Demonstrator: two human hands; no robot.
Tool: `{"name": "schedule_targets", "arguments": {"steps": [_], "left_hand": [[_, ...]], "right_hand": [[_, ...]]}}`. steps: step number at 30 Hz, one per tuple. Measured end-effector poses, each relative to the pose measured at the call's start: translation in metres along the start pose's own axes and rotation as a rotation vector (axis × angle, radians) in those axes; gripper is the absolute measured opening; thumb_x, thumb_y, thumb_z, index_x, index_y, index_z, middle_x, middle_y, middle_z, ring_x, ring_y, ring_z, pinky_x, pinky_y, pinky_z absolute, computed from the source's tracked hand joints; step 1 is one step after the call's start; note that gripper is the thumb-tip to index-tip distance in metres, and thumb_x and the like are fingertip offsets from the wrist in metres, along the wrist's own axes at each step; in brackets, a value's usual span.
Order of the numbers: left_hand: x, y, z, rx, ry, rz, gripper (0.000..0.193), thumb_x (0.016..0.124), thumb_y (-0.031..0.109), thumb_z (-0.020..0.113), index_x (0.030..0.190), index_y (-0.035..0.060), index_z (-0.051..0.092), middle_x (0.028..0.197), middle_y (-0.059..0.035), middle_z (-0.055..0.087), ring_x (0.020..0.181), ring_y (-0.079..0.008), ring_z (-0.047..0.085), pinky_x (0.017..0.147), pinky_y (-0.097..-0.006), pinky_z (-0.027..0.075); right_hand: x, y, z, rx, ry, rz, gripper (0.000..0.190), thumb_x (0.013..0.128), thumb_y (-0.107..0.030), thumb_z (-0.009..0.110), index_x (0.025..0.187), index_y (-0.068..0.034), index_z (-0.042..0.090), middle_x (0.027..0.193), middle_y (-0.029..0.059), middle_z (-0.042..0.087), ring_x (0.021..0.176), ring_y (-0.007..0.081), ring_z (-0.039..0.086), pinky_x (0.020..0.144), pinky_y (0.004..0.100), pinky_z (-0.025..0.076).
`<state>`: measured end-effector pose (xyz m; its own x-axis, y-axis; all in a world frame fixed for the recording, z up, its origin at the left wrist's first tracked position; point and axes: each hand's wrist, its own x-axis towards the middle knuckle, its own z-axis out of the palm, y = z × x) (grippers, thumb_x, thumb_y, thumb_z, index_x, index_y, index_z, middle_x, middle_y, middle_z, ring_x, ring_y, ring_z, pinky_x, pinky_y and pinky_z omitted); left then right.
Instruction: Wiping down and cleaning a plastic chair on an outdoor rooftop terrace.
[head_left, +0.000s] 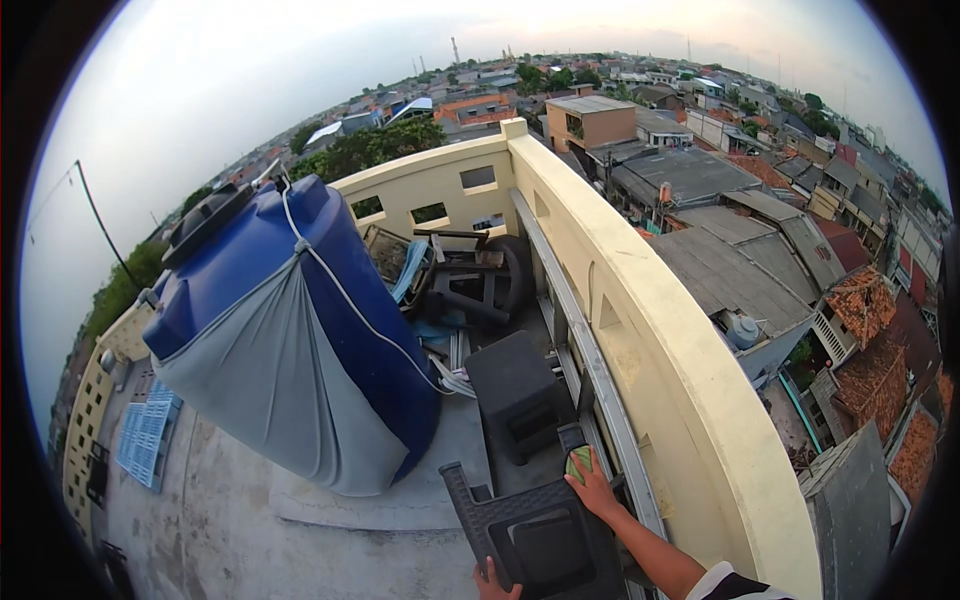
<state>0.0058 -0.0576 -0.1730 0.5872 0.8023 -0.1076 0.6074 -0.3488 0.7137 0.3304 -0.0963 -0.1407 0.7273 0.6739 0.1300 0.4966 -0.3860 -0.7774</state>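
A dark plastic armchair (510, 517) with a woven pattern stands before me at the bottom centre, beside the parapet. My right hand (592, 484) holds a green cloth (578, 463) pressed on the far end of the chair's right armrest. At the bottom edge my left hand (495, 583) lies at the chair's left side, its fingers apart; much of it is cut off by the frame, and whether it grips the chair is hidden. Just beyond the chair is a dark plastic stool or small table (517, 382).
A blue water tank (375, 330) partly wrapped in grey cloth (277, 382) stands left of centre. Discarded furniture and a black tyre (517, 274) fill the far corner. A cream parapet (660, 322) curves along the right, with metal rails (577, 330) inside it. Blue pallets (150, 431) lie far left.
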Motion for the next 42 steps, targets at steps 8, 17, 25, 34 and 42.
{"name": "schedule_targets", "arguments": {"steps": [8,17,25,34,42], "left_hand": [[0.007,-0.005,0.004,-0.04,0.032,-0.046,0.096,0.068,0.019,0.072,0.149,0.0141,0.021,0.141,-0.0267,0.029,0.127,-0.0435,0.035,0.106,-0.0448,0.034],[0.003,-0.009,0.019,0.016,0.131,-0.061,0.09,0.07,0.021,0.07,0.148,0.0152,0.025,0.141,-0.0246,0.032,0.126,-0.0424,0.037,0.104,-0.0446,0.037],[0.006,0.011,0.007,-0.014,0.035,-0.02,0.09,0.07,0.021,0.071,0.148,0.0171,0.025,0.142,-0.0241,0.032,0.128,-0.0416,0.035,0.105,-0.0444,0.035],[0.023,-0.019,0.0,-0.139,0.049,0.023,0.086,0.072,0.02,0.068,0.145,0.0039,0.026,0.142,-0.0238,0.034,0.13,-0.0411,0.033,0.11,-0.0429,0.029],[0.069,-0.071,0.029,-0.358,-0.047,0.108,0.084,0.077,0.018,0.066,0.148,0.0107,0.023,0.134,-0.0285,0.041,0.118,-0.0363,0.051,0.097,-0.0388,0.041]], "right_hand": [[-0.012,0.029,0.021,0.218,0.075,0.243,0.05,0.099,-0.033,0.041,0.145,-0.015,0.033,0.129,0.0237,0.051,0.12,0.041,0.047,0.098,0.041,0.04],[-0.189,0.023,-0.005,0.144,-0.075,0.442,0.058,0.099,-0.033,0.041,0.146,-0.005,0.025,0.134,0.0259,0.046,0.123,0.0416,0.046,0.1,0.0393,0.037],[-0.262,0.15,0.054,0.338,0.072,0.767,0.063,0.098,-0.05,0.034,0.132,0.002,0.046,0.124,0.0263,0.055,0.119,0.0371,0.051,0.097,0.0407,0.039],[-0.22,0.174,0.076,0.534,0.037,0.698,0.063,0.094,-0.052,0.043,0.093,0.007,0.063,0.087,0.0226,0.065,0.091,0.0367,0.061,0.081,0.0448,0.041],[-0.221,-0.008,-0.005,0.261,0.134,0.439,0.056,0.094,-0.043,0.049,0.061,0.001,0.056,0.057,0.0234,0.051,0.057,0.0396,0.055,0.055,0.0487,0.035]]}}
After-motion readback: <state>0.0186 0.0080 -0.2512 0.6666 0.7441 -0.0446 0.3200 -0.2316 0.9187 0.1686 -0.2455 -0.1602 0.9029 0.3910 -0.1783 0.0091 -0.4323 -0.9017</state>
